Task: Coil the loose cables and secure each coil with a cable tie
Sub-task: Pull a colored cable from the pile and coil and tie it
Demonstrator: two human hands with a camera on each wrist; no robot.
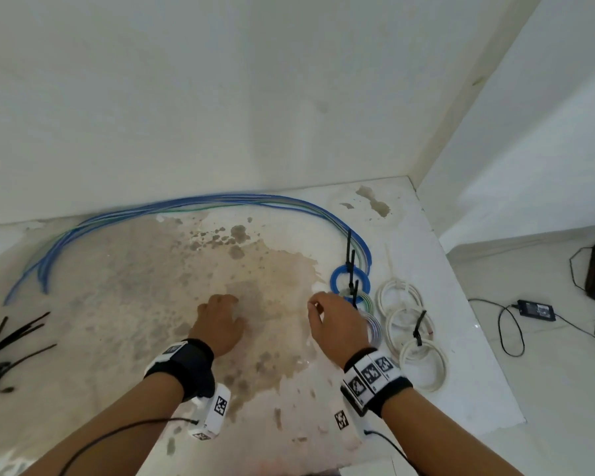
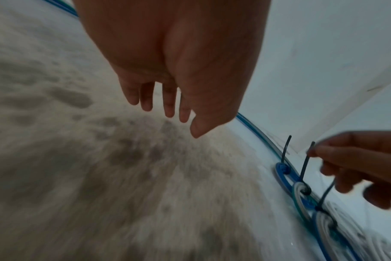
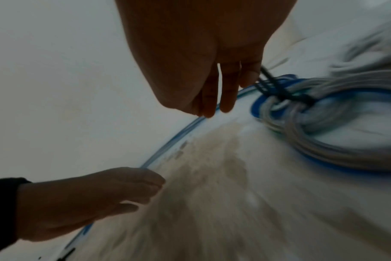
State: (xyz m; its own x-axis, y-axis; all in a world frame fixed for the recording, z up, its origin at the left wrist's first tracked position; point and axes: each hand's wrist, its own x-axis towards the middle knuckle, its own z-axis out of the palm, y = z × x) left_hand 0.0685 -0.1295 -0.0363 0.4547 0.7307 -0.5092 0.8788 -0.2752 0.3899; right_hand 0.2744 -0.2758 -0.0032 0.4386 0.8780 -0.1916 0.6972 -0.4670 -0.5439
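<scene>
Stained floor: tied coils [image 1: 351,283] at right; both hands [image 1: 220,324] [image 1: 334,324] relaxed, empty. Next: coil blue cables [image 1: 172,206] at upper left.

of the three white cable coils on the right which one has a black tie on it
The nearest white coil, lowest in the head view, carries the black cable tie at its far edge. The two white coils beyond it show no black tie.

stained white floor [image 1: 261,269], white wall [image 1: 220,97], black power adapter [image 1: 536,309]
</scene>
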